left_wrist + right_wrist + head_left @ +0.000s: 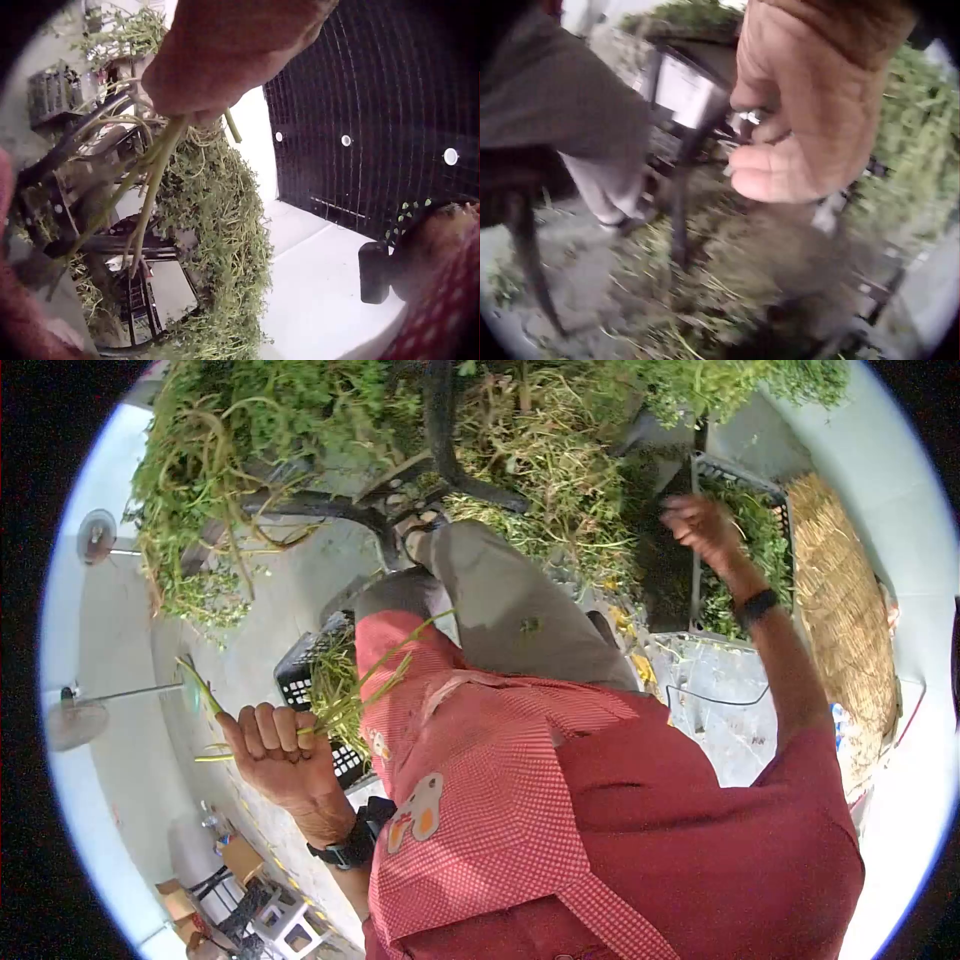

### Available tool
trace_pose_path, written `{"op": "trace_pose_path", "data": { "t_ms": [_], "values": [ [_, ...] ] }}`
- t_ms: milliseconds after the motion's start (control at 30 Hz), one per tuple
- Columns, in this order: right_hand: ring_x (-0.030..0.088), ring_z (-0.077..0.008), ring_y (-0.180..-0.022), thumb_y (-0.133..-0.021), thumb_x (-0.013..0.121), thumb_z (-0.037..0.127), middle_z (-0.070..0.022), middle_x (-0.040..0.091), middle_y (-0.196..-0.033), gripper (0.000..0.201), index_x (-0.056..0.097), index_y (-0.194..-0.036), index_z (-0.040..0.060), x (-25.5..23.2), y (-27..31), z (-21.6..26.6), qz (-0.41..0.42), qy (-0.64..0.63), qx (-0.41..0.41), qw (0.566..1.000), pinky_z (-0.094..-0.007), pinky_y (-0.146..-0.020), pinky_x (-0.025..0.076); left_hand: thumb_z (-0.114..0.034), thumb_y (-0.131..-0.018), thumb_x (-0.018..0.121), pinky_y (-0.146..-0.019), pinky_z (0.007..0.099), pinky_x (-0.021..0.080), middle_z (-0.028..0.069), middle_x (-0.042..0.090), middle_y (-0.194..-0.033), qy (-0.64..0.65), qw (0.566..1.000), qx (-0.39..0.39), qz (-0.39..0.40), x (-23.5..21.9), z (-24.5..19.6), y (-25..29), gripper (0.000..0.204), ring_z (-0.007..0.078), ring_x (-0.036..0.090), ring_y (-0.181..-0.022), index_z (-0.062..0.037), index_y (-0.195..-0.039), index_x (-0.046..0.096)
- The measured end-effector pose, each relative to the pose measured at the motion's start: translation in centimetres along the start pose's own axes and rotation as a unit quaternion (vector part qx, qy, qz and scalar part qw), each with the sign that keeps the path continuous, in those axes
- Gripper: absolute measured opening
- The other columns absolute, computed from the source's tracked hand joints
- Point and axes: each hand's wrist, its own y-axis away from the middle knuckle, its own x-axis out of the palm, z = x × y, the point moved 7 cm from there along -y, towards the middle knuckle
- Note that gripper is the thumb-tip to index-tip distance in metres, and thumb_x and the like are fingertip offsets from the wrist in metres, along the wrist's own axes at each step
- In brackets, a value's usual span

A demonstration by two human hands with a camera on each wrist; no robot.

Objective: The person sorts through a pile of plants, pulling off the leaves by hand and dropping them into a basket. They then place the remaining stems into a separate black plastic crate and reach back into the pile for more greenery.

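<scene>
My left hand [288,760] grips a few long green stems [156,184], fingers curled over them. Bare stem ends stick out past the hand on both sides. Just beyond that hand, a dark crate [292,685] by my knee holds cut stems [335,685]. My right hand [706,532] is raised on the far side, near a second crate [697,595] with leafy greens [745,525] in it. The right fingers are bent toward the thumb, blurred by motion. A small shiny spot shows between them in the right wrist view; I cannot tell whether they hold something.
Heaped leafy plants [270,430] hang over a dark frame [440,430] ahead of my legs. More stems pile [560,470] beside it. A rolled straw mat [840,620] lies at the right. A white stool [290,925] and boxes stand at lower left.
</scene>
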Motion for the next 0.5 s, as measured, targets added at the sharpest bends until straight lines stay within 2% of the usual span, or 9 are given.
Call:
{"op": "trace_pose_path", "data": {
  "t_ms": [67, 100, 133, 267, 333, 400, 433, 467, 500],
  "values": [
    [0.062, -0.0168, -0.081, -0.082, 0.060, 0.041, -0.0111, 0.064, -0.092, 0.045, 0.058, -0.112, 0.0076, 10.2, 4.2, 8.4, 0.147, 0.110, -0.057, 0.981, -0.0300, -0.072, 0.049, -0.035, -0.097, 0.033, -0.038, 0.0244, 0.011, -0.0043, 0.017, -0.049, 0.003, 1.000, 0.020, -0.003, -0.5, -1.1, -0.1, 0.047, 0.0078, 0.011, -0.042, -0.0162, -0.055, 0.025],
    [0.060, -0.0140, -0.060, -0.085, 0.058, 0.034, -0.0086, 0.065, -0.090, 0.045, 0.052, -0.123, 0.0110, 13.5, 6.7, 12.0, 0.181, 0.129, -0.156, 0.962, -0.0264, -0.060, 0.052, -0.036, -0.097, 0.032, -0.038, 0.0246, 0.011, -0.0044, 0.016, -0.049, 0.012, 1.000, 0.028, -0.006, -0.7, -1.7, 0.1, 0.048, 0.0079, 0.011, -0.042, -0.0161, -0.055, 0.025],
    [0.061, -0.0172, -0.065, -0.082, 0.062, 0.030, -0.0086, 0.064, -0.088, 0.047, 0.052, -0.124, 0.0113, 16.0, 9.0, 14.7, 0.115, 0.169, -0.393, 0.896, -0.0280, -0.059, 0.050, -0.036, -0.098, 0.032, -0.038, 0.0244, 0.011, -0.0046, 0.016, -0.049, 0.025, 0.999, 0.032, -0.005, -0.7, -2.2, 0.2, 0.048, 0.0079, 0.011, -0.042, -0.0162, -0.054, 0.025],
    [0.056, -0.0283, -0.069, -0.074, 0.066, 0.014, -0.0137, 0.055, -0.079, 0.033, 0.058, -0.106, 0.0088, 19.4, 10.6, 14.7, 0.162, 0.176, -0.398, 0.886, -0.0367, -0.063, 0.048, -0.036, -0.097, 0.033, -0.037, 0.0245, 0.010, -0.0051, 0.015, -0.050, 0.057, 0.997, 0.052, -0.003, -2.7, -4.2, 0.3, 0.047, 0.0077, 0.009, -0.041, -0.0163, -0.055, 0.024],
    [0.054, -0.0317, -0.066, -0.075, 0.064, 0.011, -0.0136, 0.053, -0.075, 0.024, 0.057, -0.097, 0.0061, 16.8, 8.8, 13.3, 0.085, 0.160, -0.393, 0.902, -0.0382, -0.062, 0.047, -0.036, -0.097, 0.034, -0.037, 0.0247, 0.010, -0.0052, 0.016, -0.050, 0.068, 0.996, 0.058, -0.011, -4.1, -4.8, 0.3, 0.047, 0.0079, 0.010, -0.041, -0.0166, -0.055, 0.024],
    [0.056, -0.0285, -0.075, -0.079, 0.059, 0.012, -0.0134, 0.056, -0.086, 0.024, 0.057, -0.102, 0.0029, 12.0, 6.2, 10.7, 0.020, 0.144, -0.275, 0.950, -0.0357, -0.067, 0.047, -0.036, -0.096, 0.035, -0.036, 0.0254, 0.010, -0.0051, 0.017, -0.051, 0.080, 0.992, 0.084, -0.042, -5.8, -5.8, 0.4, 0.045, 0.0086, 0.011, -0.041, -0.0170, -0.056, 0.027],
    [0.056, -0.0260, -0.078, -0.083, 0.057, 0.014, -0.0125, 0.056, -0.092, 0.025, 0.057, -0.104, 0.0014, 8.3, 4.1, 7.6, -0.040, 0.071, -0.210, 0.974, -0.0356, -0.069, 0.047, -0.037, -0.096, 0.036, -0.036, 0.0258, 0.010, -0.0046, 0.018, -0.050, 0.057, 0.994, 0.082, -0.047, -6.0, -6.0, 0.5, 0.044, 0.0088, 0.013, -0.040, -0.0165, -0.057, 0.029],
    [0.056, -0.0234, -0.082, -0.086, 0.055, 0.015, -0.0117, 0.056, -0.098, 0.026, 0.056, -0.107, -0.0001, 4.4, 1.5, 3.9, -0.097, -0.048, -0.132, 0.985, -0.0355, -0.072, 0.046, -0.038, -0.095, 0.036, -0.035, 0.0261, 0.011, -0.0042, 0.019, -0.049, 0.022, 0.986, 0.118, -0.112, -6.1, -6.2, 0.8, 0.043, 0.0086, 0.015, -0.040, -0.0162, -0.058, 0.031],
    [0.055, -0.0209, -0.085, -0.089, 0.052, 0.017, -0.0109, 0.056, -0.104, 0.028, 0.055, -0.110, -0.0015, 0.2, -0.7, -0.2, -0.155, -0.166, -0.072, 0.971, -0.0354, -0.075, 0.046, -0.039, -0.095, 0.038, -0.035, 0.0257, 0.012, -0.0045, 0.020, -0.049, 0.084, 0.986, 0.098, -0.103, -6.3, -6.1, 0.6, 0.043, 0.0084, 0.016, -0.041, -0.0161, -0.059, 0.032]
  ]
}}
